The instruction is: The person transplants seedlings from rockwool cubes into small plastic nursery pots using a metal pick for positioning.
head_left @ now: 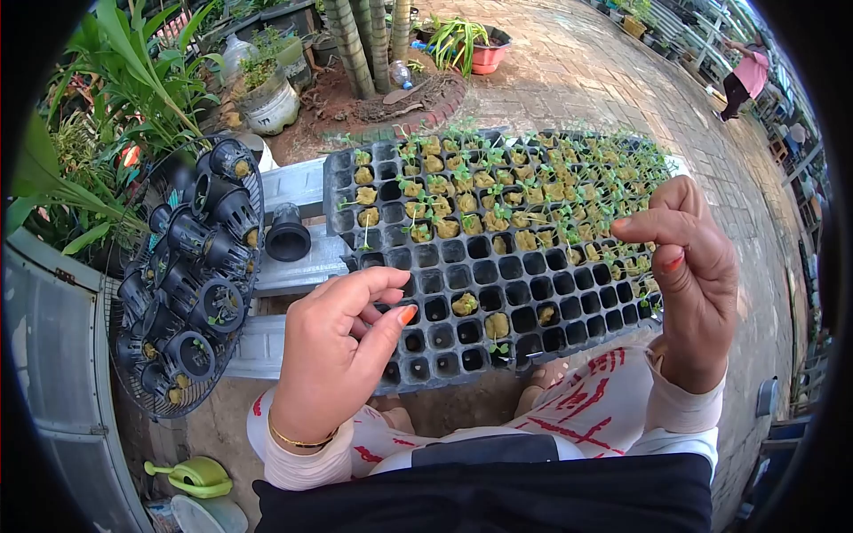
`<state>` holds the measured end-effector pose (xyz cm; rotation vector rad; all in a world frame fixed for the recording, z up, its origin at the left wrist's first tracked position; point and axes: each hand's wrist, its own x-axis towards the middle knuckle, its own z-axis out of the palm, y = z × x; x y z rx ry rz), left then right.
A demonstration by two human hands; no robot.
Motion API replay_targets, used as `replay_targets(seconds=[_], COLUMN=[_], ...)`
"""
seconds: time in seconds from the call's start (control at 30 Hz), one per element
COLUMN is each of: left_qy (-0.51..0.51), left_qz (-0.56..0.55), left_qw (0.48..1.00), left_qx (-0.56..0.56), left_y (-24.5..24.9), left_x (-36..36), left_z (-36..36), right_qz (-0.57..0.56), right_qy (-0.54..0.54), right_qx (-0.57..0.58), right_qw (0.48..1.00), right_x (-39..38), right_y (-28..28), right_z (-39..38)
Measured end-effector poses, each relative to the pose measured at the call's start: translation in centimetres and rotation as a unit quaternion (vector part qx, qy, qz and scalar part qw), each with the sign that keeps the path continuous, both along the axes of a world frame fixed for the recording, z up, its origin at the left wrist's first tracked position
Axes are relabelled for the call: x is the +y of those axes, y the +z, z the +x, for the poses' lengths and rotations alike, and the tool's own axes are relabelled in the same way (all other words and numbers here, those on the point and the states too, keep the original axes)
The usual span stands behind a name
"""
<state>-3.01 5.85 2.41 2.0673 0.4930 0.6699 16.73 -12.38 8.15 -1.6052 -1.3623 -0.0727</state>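
A black seedling tray point(533, 289) with rows of square cells lies in front of me. Its far rows hold tan plugs with small green seedlings point(533, 186); many nearer cells look empty, apart from a few plugs point(496, 326). My left hand point(333, 346) hovers over the tray's near left cells, thumb and fingers apart with nothing visible between them. Above the right side is my right hand point(697, 275), index finger extended and thumb apart from it, also with nothing visible held. A lone black net pot point(289, 235) stands just left of the tray.
A black wire basket point(182, 410) full of black net pots point(213, 302) sits at the left. The tray rests on a grey slatted stand point(298, 186). A green watering can point(200, 477) is at the lower left. Potted plants stand behind, and another person point(745, 75) is far right.
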Motion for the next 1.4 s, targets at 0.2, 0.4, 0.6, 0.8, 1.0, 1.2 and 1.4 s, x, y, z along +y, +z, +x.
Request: replay_targets(seconds=[0.2,0.4,0.6,0.8,1.0,1.2,1.4], left_qy=[-0.011,-0.026,-0.023,-0.11,-0.167,-0.207,-0.21], left_qz=[0.004,0.022,-0.011,0.069,0.141,0.173,0.131], left_qw=[1.0,0.999,0.998,0.984,0.967,0.95,0.947], left_qx=[0.005,0.02,0.065,0.126,0.129,0.157,0.205], left_y=[0.1,0.7,1.1,2.3,1.7,2.0,3.1], left_x=[-0.4,-1.7,-1.9,-1.2,-1.2,-1.5,-0.9], left_z=[0.3,0.9,2.0,4.7,7.4,8.1,8.2], right_qz=[0.034,0.039,-0.051,-0.087,-0.101,-0.093,-0.114], right_qy=[-0.092,-0.087,-0.069,-0.032,-0.026,-0.02,-0.007], right_qx=[0.049,0.096,0.056,0.026,-0.026,-0.036,-0.032], right_qw=[0.994,0.991,0.995,0.995,0.994,0.995,0.993], right_x=[-1.4,-1.7,-0.7,0.9,1.6,1.8,1.2], right_y=[0.4,-0.8,-1.7,-3.4,-4.0,-4.5,-4.6], right_z=[-0.2,0.5,1.9,3.0,3.3,3.7,4.0])
